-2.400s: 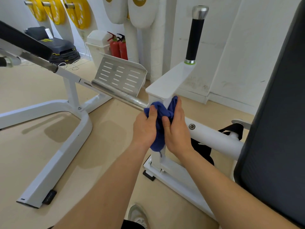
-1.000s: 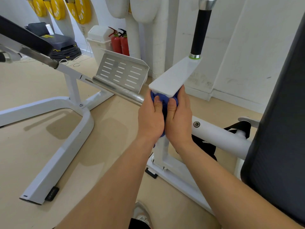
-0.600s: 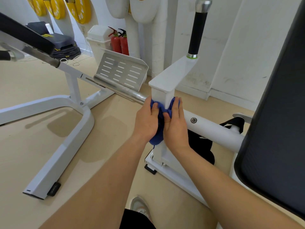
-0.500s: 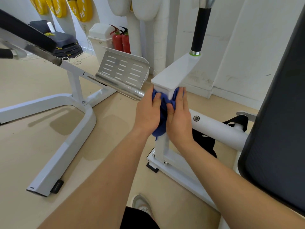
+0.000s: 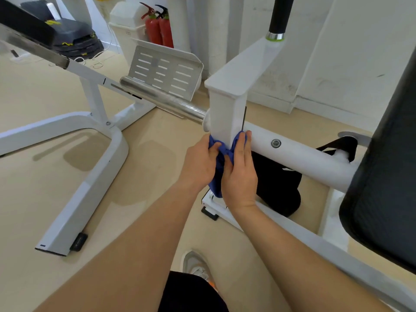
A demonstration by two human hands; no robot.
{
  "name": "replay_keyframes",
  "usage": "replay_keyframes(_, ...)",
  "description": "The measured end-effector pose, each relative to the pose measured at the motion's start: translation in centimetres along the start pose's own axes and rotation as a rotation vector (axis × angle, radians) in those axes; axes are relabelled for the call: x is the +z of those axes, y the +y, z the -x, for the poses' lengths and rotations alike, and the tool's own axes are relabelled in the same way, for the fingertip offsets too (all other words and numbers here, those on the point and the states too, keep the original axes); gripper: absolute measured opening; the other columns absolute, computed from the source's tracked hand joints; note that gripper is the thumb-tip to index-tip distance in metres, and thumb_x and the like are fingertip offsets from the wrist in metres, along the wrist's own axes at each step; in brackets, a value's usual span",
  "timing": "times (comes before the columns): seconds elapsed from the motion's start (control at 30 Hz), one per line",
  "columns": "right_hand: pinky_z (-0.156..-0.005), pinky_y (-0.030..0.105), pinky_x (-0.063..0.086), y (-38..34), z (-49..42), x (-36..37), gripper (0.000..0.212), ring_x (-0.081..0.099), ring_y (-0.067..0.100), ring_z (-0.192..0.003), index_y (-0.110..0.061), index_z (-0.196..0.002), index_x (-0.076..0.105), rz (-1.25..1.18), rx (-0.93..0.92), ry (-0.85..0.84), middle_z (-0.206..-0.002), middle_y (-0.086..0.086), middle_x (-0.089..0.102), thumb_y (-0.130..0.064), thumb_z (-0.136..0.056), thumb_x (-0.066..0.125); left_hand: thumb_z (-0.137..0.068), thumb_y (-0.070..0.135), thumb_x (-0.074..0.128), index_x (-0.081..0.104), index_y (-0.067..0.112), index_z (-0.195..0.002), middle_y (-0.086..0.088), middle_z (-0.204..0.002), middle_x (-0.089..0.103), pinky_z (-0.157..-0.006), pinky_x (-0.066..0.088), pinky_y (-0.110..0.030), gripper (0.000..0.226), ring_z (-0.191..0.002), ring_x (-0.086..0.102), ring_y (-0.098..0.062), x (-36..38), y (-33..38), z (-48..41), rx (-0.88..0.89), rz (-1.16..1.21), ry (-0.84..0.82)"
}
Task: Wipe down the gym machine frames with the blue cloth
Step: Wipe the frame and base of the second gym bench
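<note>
hands clamp the bunched blue cloth [image 5: 218,167] around the white square steel upright post [image 5: 226,115]: left hand [image 5: 199,164] and right hand [image 5: 239,174] both gripping it. far face is probably covered; keep pressure even, sliding full length.

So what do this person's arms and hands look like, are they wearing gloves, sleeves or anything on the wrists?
No gloves: the left hand and right hand are bare. Both forearms are uncovered to the frame's edge, with no sleeve, watch, ring or band in view.
</note>
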State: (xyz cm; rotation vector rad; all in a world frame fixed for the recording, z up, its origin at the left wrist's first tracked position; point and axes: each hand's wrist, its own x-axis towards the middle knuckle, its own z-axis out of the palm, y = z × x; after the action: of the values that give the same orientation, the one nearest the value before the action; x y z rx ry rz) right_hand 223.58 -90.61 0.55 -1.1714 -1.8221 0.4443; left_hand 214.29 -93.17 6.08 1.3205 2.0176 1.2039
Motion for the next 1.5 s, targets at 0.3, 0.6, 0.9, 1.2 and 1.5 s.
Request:
replay_keyframes(0.3, -0.106, 0.031, 0.04, -0.8, -1.0, -1.2, 0.045, 0.047, 0.024, -0.117, -0.011, -0.143, 0.05, -0.13, -0.025, 0.135, -0.142, 0.011, 0.043, -0.018, -0.099, 0.051, -0.098, 0.018, 0.053, 0.06, 0.02, -0.097, 0.013, -0.084, 0.064, -0.065, 0.04, -0.006, 0.008, -0.076, 0.057, 0.008, -1.1, 2.5, -0.1, 0.125, 0.04, 0.164)
replay_keyframes(0.6, -0.094, -0.003, 0.026, 0.9, 1.7, 0.9, 0.042, 0.052, 0.008, -0.114, -0.011, -0.141, 0.054, -0.234, 0.228, 0.137, -0.13, 0.008, 0.054, -0.018, -0.099, 0.056, -0.1, 0.032, 0.052, 0.067, 0.015, -0.102, 0.0, -0.094, 0.071, -0.068, 0.045, -0.021, 0.023, -0.085, 0.064, -0.014, 1.0, -0.8, 0.2, -0.101, -0.004, 0.032)
replay_keyframes(0.9, -0.107, 0.018, 0.04, 0.4, 1.5, -0.7, 0.037, 0.052, 0.008, -0.129, -0.014, -0.139, 0.056, -0.378, 0.263, 0.038, -0.143, 0.001, 0.056, -0.016, -0.102, 0.05, -0.101, 0.021, 0.05, 0.061, 0.014, -0.097, 0.007, -0.084, 0.065, -0.063, 0.041, -0.012, 0.014, -0.075, 0.058, 0.0, 1.3, -0.3, 0.6, 0.018, -0.026, 0.156)
replay_keyframes(1.2, -0.11, 0.001, 0.013, 4.4, 3.3, 3.2, 0.045, 0.033, 0.022, -0.144, -0.002, -0.147, 0.04, -0.243, 0.16, 0.012, -0.155, 0.015, 0.037, -0.013, -0.104, 0.04, -0.105, 0.019, 0.042, 0.054, 0.017, -0.096, 0.017, -0.081, 0.058, -0.063, 0.038, -0.003, 0.016, -0.068, 0.054, 0.019, 4.3, -4.0, 0.8, -0.021, 0.006, 0.145)
replay_keyframes(1.5, -0.11, 0.011, 0.024, 10.8, 5.8, 6.8, 0.048, 0.036, 0.022, -0.144, -0.007, -0.152, 0.032, -0.186, 0.274, -0.159, -0.158, 0.008, 0.034, -0.012, -0.105, 0.038, -0.105, 0.019, 0.041, 0.055, 0.019, -0.1, 0.016, -0.08, 0.06, -0.058, 0.037, -0.007, 0.015, -0.066, 0.055, 0.005, 8.7, -11.2, 1.2, -0.112, 0.016, 0.074)
